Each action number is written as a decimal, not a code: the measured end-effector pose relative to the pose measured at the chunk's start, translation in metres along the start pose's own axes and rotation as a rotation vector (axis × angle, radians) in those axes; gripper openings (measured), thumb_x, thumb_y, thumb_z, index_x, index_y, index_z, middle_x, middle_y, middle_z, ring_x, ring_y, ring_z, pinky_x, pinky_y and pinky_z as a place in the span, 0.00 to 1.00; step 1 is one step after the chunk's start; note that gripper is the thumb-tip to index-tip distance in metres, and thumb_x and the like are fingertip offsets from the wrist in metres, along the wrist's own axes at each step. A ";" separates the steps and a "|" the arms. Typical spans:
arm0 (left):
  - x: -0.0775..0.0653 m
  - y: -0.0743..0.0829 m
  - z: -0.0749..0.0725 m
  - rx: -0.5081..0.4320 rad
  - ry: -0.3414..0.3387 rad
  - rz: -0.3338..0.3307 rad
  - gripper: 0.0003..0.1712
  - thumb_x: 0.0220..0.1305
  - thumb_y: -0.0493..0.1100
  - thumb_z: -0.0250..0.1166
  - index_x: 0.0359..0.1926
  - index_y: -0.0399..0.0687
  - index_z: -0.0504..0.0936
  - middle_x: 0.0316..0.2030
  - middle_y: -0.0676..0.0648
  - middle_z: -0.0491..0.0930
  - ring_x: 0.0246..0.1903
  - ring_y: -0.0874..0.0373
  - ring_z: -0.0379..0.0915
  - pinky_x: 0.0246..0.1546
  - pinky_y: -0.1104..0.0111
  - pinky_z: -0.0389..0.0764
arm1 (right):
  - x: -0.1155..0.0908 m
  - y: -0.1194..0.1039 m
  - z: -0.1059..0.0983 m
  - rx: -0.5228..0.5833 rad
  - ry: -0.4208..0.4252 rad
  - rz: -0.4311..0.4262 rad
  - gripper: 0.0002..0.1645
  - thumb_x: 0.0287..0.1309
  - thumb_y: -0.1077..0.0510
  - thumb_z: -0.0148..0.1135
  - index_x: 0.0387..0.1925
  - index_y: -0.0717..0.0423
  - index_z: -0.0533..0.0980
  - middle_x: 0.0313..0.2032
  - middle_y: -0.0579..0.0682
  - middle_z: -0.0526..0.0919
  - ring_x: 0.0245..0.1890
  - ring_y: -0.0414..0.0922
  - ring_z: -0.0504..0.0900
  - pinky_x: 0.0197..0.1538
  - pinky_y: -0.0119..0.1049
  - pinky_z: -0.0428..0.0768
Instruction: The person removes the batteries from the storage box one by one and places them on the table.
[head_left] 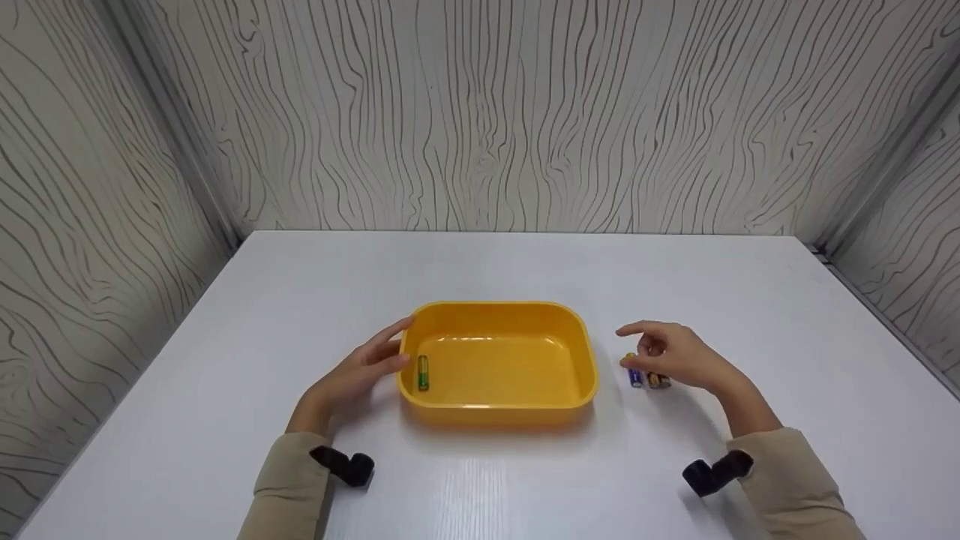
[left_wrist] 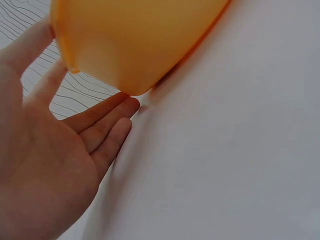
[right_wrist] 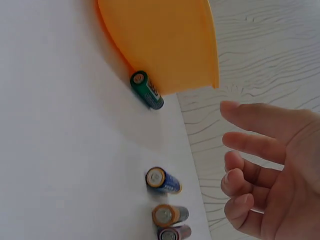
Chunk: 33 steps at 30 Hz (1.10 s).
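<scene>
A yellow plastic tray (head_left: 499, 416) stands on the table, with a green and gold battery (head_left: 423, 373) inside near its left wall. My left hand (head_left: 360, 375) has thumb and index fingertip at the tray's left rim. In the left wrist view its other fingers extend below the tray's corner. To the tray's right, my right hand (head_left: 682, 356) hovers above the batteries, thumb and index finger apart, other fingers bent, holding nothing. Beneath it lie a blue battery (right_wrist: 163, 180), an orange-topped battery (right_wrist: 170, 215) and a dark one (right_wrist: 174, 233). The right wrist view also has a green battery (right_wrist: 147, 90) close by the tray wall.
The white table (head_left: 480, 262) runs back to a wood-grain patterned wall (head_left: 480, 112), with similar panels at both sides. A black wrist camera (head_left: 343, 465) sits on the left sleeve and another black camera (head_left: 716, 472) on the right.
</scene>
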<state>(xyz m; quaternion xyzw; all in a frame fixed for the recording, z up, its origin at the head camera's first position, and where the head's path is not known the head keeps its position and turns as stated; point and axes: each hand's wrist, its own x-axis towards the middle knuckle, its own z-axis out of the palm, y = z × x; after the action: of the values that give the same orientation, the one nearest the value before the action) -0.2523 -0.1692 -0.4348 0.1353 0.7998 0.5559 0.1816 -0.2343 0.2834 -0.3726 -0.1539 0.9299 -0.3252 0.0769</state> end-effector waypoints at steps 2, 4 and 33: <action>0.000 0.000 0.000 0.003 -0.002 0.006 0.34 0.69 0.53 0.56 0.73 0.73 0.55 0.72 0.42 0.62 0.73 0.41 0.54 0.72 0.36 0.46 | 0.000 -0.010 0.002 -0.005 -0.009 -0.022 0.30 0.56 0.50 0.67 0.56 0.63 0.74 0.28 0.48 0.75 0.26 0.36 0.68 0.27 0.23 0.69; -0.001 0.000 0.000 0.006 -0.005 0.017 0.34 0.70 0.52 0.55 0.73 0.72 0.55 0.72 0.41 0.62 0.73 0.41 0.55 0.72 0.36 0.46 | 0.001 -0.018 0.003 -0.005 -0.018 -0.040 0.29 0.56 0.51 0.68 0.56 0.63 0.74 0.28 0.48 0.75 0.26 0.36 0.68 0.27 0.23 0.69; -0.002 0.001 0.000 -0.030 0.006 0.010 0.34 0.69 0.51 0.56 0.73 0.69 0.56 0.71 0.40 0.63 0.72 0.42 0.56 0.73 0.38 0.47 | 0.026 -0.089 0.036 -0.018 -0.169 -0.222 0.26 0.59 0.53 0.65 0.54 0.64 0.76 0.26 0.49 0.75 0.27 0.38 0.69 0.31 0.24 0.70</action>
<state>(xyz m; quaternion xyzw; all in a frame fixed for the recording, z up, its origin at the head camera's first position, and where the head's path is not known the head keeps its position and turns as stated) -0.2508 -0.1700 -0.4334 0.1352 0.7912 0.5691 0.1785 -0.2290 0.1880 -0.3455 -0.2831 0.9003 -0.3093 0.1170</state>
